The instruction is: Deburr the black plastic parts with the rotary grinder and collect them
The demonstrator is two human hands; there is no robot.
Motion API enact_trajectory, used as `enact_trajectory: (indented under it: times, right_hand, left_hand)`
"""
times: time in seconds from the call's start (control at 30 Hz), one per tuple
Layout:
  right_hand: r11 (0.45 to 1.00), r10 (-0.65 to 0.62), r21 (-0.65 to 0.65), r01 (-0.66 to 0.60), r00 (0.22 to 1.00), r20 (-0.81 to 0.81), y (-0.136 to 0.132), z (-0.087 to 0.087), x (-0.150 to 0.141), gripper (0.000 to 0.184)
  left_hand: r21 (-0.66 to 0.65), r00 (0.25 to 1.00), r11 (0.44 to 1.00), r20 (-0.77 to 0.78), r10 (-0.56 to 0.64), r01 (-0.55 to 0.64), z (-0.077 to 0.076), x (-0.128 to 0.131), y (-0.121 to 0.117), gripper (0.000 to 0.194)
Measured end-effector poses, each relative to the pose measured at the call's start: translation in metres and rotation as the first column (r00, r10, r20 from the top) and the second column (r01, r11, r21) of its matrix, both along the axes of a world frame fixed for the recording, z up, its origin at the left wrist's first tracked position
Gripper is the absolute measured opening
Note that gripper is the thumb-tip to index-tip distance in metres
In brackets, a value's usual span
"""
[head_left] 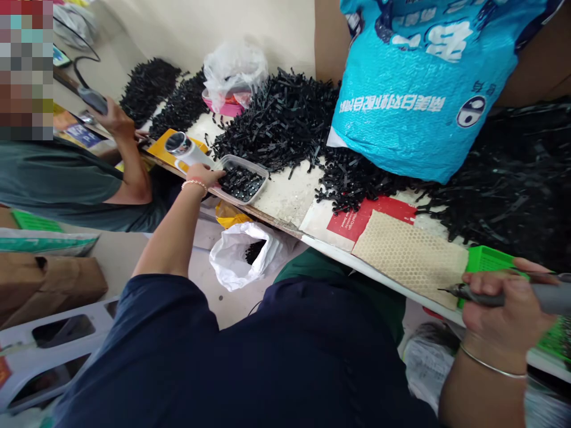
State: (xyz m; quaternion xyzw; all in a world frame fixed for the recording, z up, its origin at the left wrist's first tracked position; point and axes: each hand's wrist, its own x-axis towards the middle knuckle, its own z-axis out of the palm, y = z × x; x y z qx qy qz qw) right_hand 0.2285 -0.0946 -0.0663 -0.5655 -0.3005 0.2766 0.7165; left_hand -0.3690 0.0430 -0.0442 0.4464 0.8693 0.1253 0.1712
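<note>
My left hand [203,176] is at the left end of a clear plastic container [266,178], its fingers closed on the rim. Small black parts [243,183] with shiny dots lie inside that container. Right behind the hand stands a white mug [190,153] with a handle. My right hand [504,303] is wrapped round a grey pen-shaped power tool [546,297] with a thin dark tip. The tip points left, over a beige honeycomb-patterned pad [410,255] on the table edge. Beside this hand is a green plastic basket [491,258], partly hidden by it.
Heaps of black strip-like parts [281,119] cover much of the table [285,193]. A large blue bag [401,113] stands among them. A white bag [236,255] hangs open below the edge. At left, a co-worker's hand [118,122] holds a similar corded tool [93,100].
</note>
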Motion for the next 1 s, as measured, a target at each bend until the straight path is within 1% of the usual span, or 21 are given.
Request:
enact_trajectory:
  times: [0.07, 0.1, 0.3, 0.4, 0.43, 0.5, 0.57, 0.6, 0.67, 0.7, 0.77, 0.83, 0.93, 1.0]
  right_hand:
    - [1.0, 0.011, -0.009, -0.011, 1.0, -0.002, 0.001, -0.001, -0.001, 0.031]
    - [1.0, 0.011, -0.019, -0.011, 1.0, -0.008, 0.001, 0.0, -0.002, 0.031]
    - [0.999, 0.001, -0.04, -0.003, 0.999, -0.051, -0.001, 0.002, -0.005, 0.036]
    - [1.0, 0.005, -0.006, -0.005, 0.999, -0.032, 0.0, -0.003, 0.002, 0.033]
    - [1.0, 0.007, 0.006, -0.007, 1.0, -0.027, 0.002, -0.006, 0.006, 0.032]
    - [0.999, 0.032, 0.013, -0.031, 0.999, -0.028, 0.005, -0.013, 0.015, 0.032]
    - [0.997, 0.069, 0.022, -0.068, 0.997, -0.032, 0.01, -0.02, 0.023, 0.034]
    - [0.996, 0.089, 0.032, -0.088, 0.995, -0.032, 0.011, -0.023, 0.026, 0.036]
    - [0.993, 0.102, 0.062, -0.1, 0.994, -0.03, 0.014, -0.025, 0.029, 0.037]
    - [0.992, 0.11, 0.071, -0.108, 0.994, -0.027, 0.014, -0.026, 0.029, 0.038]
    - [0.991, 0.118, 0.072, -0.116, 0.993, -0.021, 0.015, -0.024, 0.026, 0.037]
    - [0.993, 0.109, 0.055, -0.108, 0.994, -0.014, 0.015, -0.022, 0.023, 0.036]
    - [0.997, 0.079, 0.026, -0.079, 0.997, 0.0, 0.016, -0.019, 0.019, 0.035]
    - [0.998, 0.066, 0.018, -0.066, 0.998, 0.014, 0.017, -0.017, 0.018, 0.035]
  left_hand:
    - [-0.028, 0.991, 0.996, -0.11, 0.083, -0.087, 0.0, 0.004, -0.001, 0.039]
    - [-0.039, 0.986, 0.994, -0.137, 0.097, -0.103, 0.0, 0.006, -0.001, 0.039]
    - [-0.045, 0.978, 0.998, -0.205, 0.043, -0.054, -0.003, 0.016, -0.008, 0.037]
    - [-0.012, 0.958, 0.999, -0.285, 0.04, -0.045, -0.006, 0.011, -0.009, 0.043]
    - [0.005, 0.949, 1.0, -0.315, 0.019, -0.019, -0.009, 0.008, -0.009, 0.046]
    - [0.021, 0.927, 0.995, -0.367, -0.081, 0.096, -0.015, 0.0, -0.01, 0.047]
    - [-0.011, 0.891, 0.973, -0.399, -0.215, 0.23, -0.024, -0.009, -0.012, 0.047]
    - [-0.038, 0.872, 0.961, -0.412, -0.265, 0.274, -0.028, -0.014, -0.013, 0.048]
    - [-0.09, 0.846, 0.944, -0.424, -0.324, 0.317, -0.036, -0.023, -0.017, 0.05]
    - [-0.098, 0.84, 0.941, -0.427, -0.334, 0.324, -0.04, -0.026, -0.02, 0.051]
    - [-0.064, 0.841, 0.935, -0.418, -0.343, 0.349, -0.047, -0.032, -0.025, 0.049]
    - [0.024, 0.863, 0.931, -0.386, -0.328, 0.364, -0.054, -0.037, -0.031, 0.049]
    - [0.152, 0.906, 0.934, -0.334, -0.259, 0.323, -0.063, -0.042, -0.038, 0.052]
    - [0.177, 0.913, 0.938, -0.338, -0.228, 0.299, -0.067, -0.047, -0.04, 0.053]
